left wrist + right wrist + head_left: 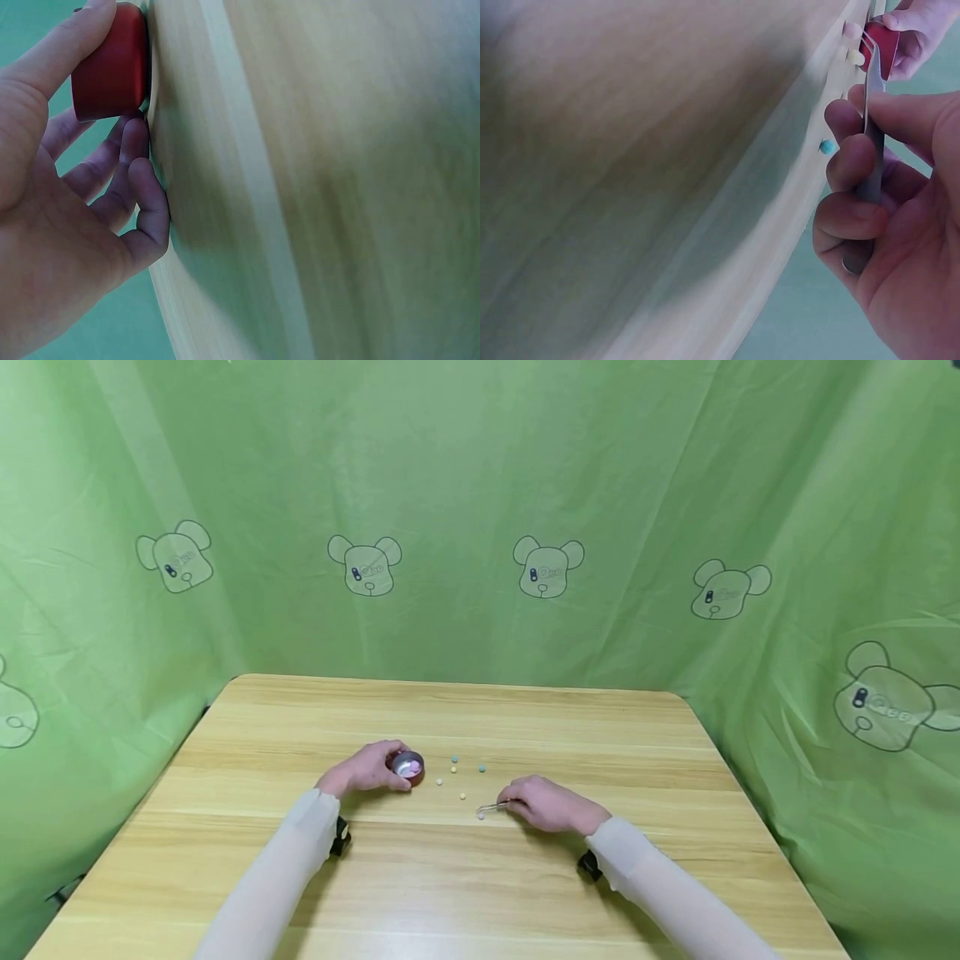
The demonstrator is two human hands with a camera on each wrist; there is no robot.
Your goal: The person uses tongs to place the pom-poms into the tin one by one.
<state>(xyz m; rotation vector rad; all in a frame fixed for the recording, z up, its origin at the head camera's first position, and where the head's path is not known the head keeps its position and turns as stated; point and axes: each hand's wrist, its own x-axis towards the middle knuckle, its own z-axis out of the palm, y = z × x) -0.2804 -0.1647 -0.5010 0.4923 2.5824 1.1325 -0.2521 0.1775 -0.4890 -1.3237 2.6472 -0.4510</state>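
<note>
A small round red tin (pixel 112 71), silver inside, stands on the wooden table at the left of the middle. My left hand (pixel 367 768) grips its side between thumb and fingers. Pink beads (pixel 413 767) lie inside the tin. In my right hand (pixel 551 804) are metal tweezers (pixel 874 97) with bent tips, pinched between thumb and fingers. Their tips are right at a pink bead (pixel 481 816) on the table. A blue bead (pixel 826 146) lies close by the right fingers in the right wrist view.
Between the hands lie several loose beads: a yellow one (pixel 462 797), a whitish one (pixel 439 782), another yellow one (pixel 453 770) and blue ones (pixel 482 768) farther back. Green curtains (pixel 457 635) with bear prints surround the table (pixel 450 893) at the back and sides.
</note>
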